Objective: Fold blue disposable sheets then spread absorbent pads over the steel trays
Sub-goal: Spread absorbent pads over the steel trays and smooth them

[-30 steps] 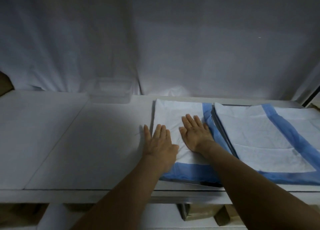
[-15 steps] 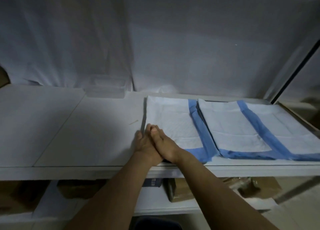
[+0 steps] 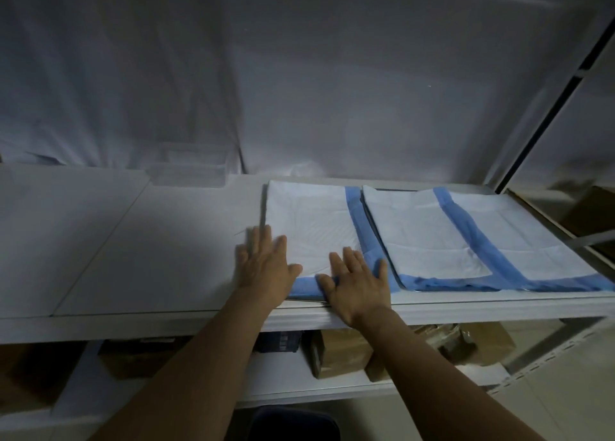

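Two white absorbent pads with blue borders lie side by side on the shelf. The left pad covers a steel tray whose thin rim shows at the front. The right pad covers another tray, seen as a dark edge between the pads. My left hand lies flat, fingers straight, on the left pad's front left corner. My right hand presses flat on the same pad's blue front border, near its right corner.
A clear plastic container stands at the back of the white shelf, against a white draped sheet. Cardboard boxes sit on the lower shelf. A metal rack post rises at the right.
My hands were together at the pad's front left corner. Now they have spread apart, the right hand sliding right along the blue front border. The camera view has shifted slightly.
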A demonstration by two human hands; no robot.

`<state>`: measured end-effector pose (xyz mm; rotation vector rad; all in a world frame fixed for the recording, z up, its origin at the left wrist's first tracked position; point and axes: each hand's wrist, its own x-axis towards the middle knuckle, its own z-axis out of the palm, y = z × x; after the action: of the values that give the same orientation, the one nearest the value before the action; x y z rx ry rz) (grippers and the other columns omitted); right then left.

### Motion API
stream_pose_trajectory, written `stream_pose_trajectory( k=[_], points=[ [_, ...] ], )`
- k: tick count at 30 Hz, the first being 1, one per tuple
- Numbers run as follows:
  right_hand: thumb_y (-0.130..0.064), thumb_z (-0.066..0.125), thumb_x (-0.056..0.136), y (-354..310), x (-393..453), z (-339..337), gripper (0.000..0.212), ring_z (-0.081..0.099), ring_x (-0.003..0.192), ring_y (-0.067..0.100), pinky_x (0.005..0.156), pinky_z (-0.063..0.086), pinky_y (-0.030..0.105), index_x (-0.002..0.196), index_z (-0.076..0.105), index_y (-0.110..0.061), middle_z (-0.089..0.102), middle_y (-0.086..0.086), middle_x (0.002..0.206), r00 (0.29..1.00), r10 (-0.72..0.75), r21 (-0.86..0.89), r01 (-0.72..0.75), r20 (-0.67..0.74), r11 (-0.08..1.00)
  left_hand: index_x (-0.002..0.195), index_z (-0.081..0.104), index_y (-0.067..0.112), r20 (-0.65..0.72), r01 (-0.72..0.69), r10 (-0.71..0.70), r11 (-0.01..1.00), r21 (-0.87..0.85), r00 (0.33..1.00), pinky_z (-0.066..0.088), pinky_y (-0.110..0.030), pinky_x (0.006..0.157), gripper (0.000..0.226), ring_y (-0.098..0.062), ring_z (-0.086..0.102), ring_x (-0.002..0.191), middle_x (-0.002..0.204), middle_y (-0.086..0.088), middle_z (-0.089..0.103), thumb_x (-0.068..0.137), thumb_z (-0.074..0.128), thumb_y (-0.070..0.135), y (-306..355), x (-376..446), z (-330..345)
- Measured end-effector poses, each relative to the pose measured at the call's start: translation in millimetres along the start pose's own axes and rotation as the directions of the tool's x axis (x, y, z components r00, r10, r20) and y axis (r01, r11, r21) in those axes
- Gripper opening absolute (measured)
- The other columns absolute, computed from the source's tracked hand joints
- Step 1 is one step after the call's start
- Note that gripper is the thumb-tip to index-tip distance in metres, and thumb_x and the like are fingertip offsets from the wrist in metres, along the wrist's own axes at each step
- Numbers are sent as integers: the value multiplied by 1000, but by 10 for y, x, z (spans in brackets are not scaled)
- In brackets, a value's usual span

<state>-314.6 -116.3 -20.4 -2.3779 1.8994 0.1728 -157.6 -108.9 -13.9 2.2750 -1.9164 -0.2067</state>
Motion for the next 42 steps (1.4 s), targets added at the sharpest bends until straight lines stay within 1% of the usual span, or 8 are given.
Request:
stream_pose_trajectory(
  k=[3, 6, 19, 24, 26, 28, 32, 42],
  points=[
    [-59, 15, 95, 32, -19, -40, 62, 8, 146, 20, 117, -1, 49, 146, 25, -25, 18, 3, 156, 995, -42, 69, 48, -88, 996, 125, 43, 12, -177, 222, -257, 955, -194, 950, 42, -35, 90, 59, -26, 43, 118, 133, -11, 41, 83, 60, 51, 25, -149, -75],
    [-64, 20, 93, 112, -131, -55, 63, 4, 147, 15, 117, -5, 49, 147, 26, -31, 17, -4, 157, 984, -148, 149, 162, -97, 975, 116, 45, 10, -121, 328, -371, 903, -277, 921, 41, -31, 65, 47, -24, 54, 98, 118, -8, 45, 86, 59, 44, 21, -273, -126],
    [-46, 25, 100, 291, -347, 22, 60, -5, 148, 19, 119, -3, 39, 152, 10, -21, 2, 1, 160, 986, -150, 36, 153, -73, 988, 109, 49, 0, -14, 381, -459, 755, -533, 889, 41, -30, 66, 17, -26, 56, 87, 110, -17, 60, 95, 51, 10, 16, -215, -154],
    [-40, 29, 101, 316, -221, -50, 54, 7, 147, 22, 119, 7, 39, 149, 19, -18, 14, 4, 157, 985, -158, -7, 158, -69, 987, 126, 50, 15, -160, 182, -242, 931, -315, 957, 45, -34, 91, 35, -26, 50, 112, 134, -12, 45, 91, 50, 8, 17, -246, -128],
    [-38, 31, 100, 322, -163, -74, 52, 12, 145, 22, 119, 12, 39, 147, 22, -18, 19, 4, 155, 984, -167, -24, 166, -60, 986, 131, 52, 22, -236, -61, 53, 998, -23, 970, 34, -35, 108, 37, -23, 37, 131, 147, -5, 36, 94, 48, 19, 65, -256, -129],
    [-38, 33, 100, 323, -121, -83, 51, 17, 143, 22, 118, 15, 38, 147, 24, -18, 23, 4, 152, 984, -172, -40, 170, -49, 985, 125, 58, 21, -168, -302, 304, 953, 36, 938, 34, -32, 105, 33, -19, 43, 125, 138, -1, 48, 97, 42, 31, 159, -288, -94],
    [-39, 34, 99, 333, -105, -104, 50, 22, 141, 21, 116, 18, 38, 145, 27, -19, 28, 3, 149, 987, -157, -45, 155, -45, 987, 128, 56, 17, -34, -272, 271, 962, -26, 962, 38, -26, 100, 37, -17, 49, 121, 134, 0, 54, 96, 46, 33, 111, -270, 58],
    [-34, 31, 99, 338, -145, -85, 41, 32, 133, 19, 113, 24, 35, 135, 37, -15, 36, 3, 141, 989, -134, 53, 138, -68, 989, 109, 69, 12, -83, -225, 220, 973, -55, 972, 48, -29, 79, 27, -23, 61, 94, 103, -7, 68, 96, 49, 25, -15, -326, 63]
  ],
)
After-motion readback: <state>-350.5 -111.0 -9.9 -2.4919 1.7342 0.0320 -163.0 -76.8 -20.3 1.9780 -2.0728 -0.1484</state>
